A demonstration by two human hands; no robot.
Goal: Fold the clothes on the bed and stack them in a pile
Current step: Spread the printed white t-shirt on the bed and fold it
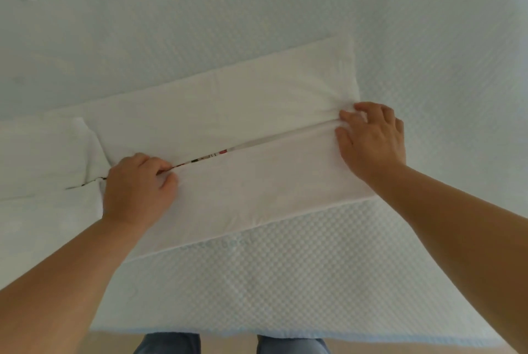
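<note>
While the white garment (228, 130) lies flat across the bed (285, 282), its two long sides are folded inward and meet along a centre seam, where a strip of printed fabric shows. The left hand (137, 188) pinches the near flap's edge at the seam. The right hand (371, 139), well apart, grips bunched cloth at the seam's right end.
</note>
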